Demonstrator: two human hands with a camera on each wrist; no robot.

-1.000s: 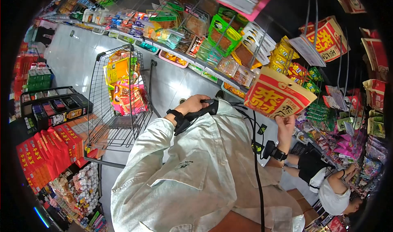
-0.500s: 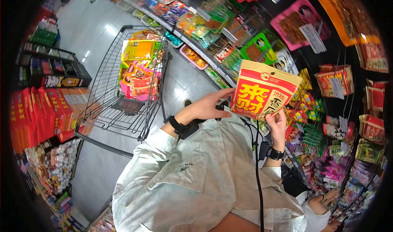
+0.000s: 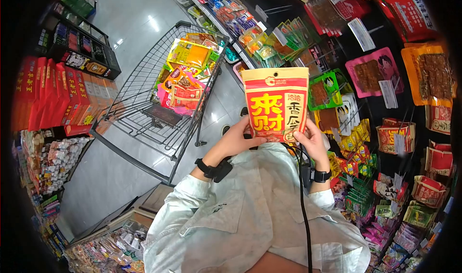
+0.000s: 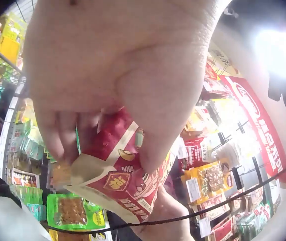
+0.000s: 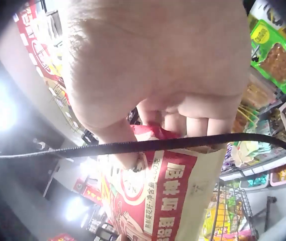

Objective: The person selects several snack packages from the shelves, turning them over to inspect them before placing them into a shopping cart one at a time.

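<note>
A red and tan bag of sunflower seeds (image 3: 276,104) with yellow lettering stands upright before the chest, its front facing the head camera. My left hand (image 3: 235,140) grips its lower left corner, thumb across the front and the other fingers behind. At the lower right corner, my right hand (image 3: 314,143) pinches the bag the same way. The left wrist view shows the bag's bottom fold (image 4: 118,181) between thumb and fingers. From the right wrist, the printed back or side panel (image 5: 170,196) is visible below the palm.
A wire shopping cart (image 3: 166,116) with several snack packs (image 3: 190,56) stands ahead to the left. Hanging snack packs (image 3: 373,73) line the rack on the right. Red gift boxes (image 3: 53,92) are stacked at left. A black cable (image 3: 304,210) runs down the shirt front.
The bag has come from the right to the middle and turned upright. My left hand has left the waist and taken hold of it. The view has turned, bringing the cart closer to centre.
</note>
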